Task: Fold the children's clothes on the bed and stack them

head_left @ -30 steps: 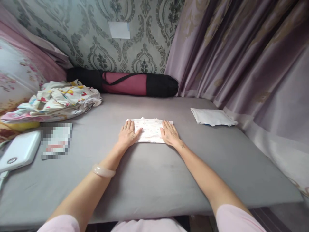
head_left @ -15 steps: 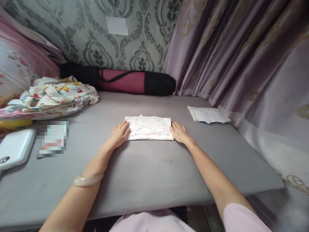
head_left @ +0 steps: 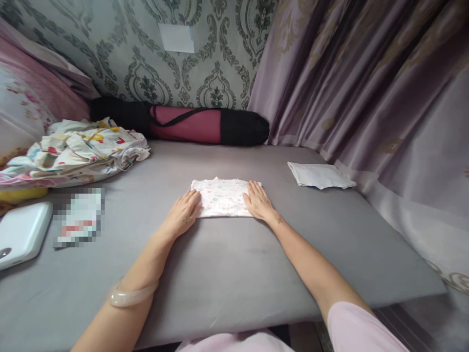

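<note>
A white cloth with a small pastel print, folded into a flat rectangle, lies in front of me on the grey-covered surface. My left hand rests flat on its left end, fingers stretched forward. On its right end lies my right hand, palm down, with the fingers extended and the thumb slightly apart. Neither hand grips the cloth. The parts under my palms and fingers are hidden.
At the right is a folded white cloth near the curtain. A long black-and-maroon bag lies along the wall. Crumpled printed fabric, a white device and a blurred-out packet are at the left.
My right hand has moved left from the cloth's right edge onto its top. The left hand has shifted slightly onto the left end. The view has tilted a little.
</note>
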A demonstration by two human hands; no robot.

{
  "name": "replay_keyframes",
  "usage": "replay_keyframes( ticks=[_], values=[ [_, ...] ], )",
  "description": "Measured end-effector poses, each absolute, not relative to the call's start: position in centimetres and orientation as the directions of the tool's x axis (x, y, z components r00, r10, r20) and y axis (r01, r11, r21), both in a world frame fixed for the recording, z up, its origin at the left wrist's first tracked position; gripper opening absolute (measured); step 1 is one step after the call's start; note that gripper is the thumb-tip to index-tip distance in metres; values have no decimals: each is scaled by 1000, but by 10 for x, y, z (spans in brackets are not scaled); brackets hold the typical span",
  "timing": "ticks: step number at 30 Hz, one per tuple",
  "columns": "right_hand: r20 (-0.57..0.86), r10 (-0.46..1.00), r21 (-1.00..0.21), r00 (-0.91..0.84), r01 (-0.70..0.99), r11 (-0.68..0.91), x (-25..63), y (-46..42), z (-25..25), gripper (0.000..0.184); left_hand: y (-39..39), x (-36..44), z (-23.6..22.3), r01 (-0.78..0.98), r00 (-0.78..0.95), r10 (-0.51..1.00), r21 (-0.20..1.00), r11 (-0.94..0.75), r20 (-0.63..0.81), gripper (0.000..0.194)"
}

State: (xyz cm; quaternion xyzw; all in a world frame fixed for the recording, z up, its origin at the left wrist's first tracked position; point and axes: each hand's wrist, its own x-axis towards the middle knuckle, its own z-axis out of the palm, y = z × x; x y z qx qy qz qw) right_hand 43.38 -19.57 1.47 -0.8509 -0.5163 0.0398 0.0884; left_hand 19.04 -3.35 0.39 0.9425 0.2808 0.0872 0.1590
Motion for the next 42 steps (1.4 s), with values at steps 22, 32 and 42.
replay_keyframes(
  ticks=[22,32,42],
  values=[
    [-12,930,-192,368,912,-364,401,-163,21,66,-37,188,9,497,828,557,373,-784,67,52],
    [-103,920,-180,379,902,-392,404,-160,24,67,-35,189,7,472,832,544,376,-798,110,50],
    [-50,963,-238,265,933,-269,370,-133,30,62,-36,189,9,473,828,547,369,-800,123,46]
  ],
)
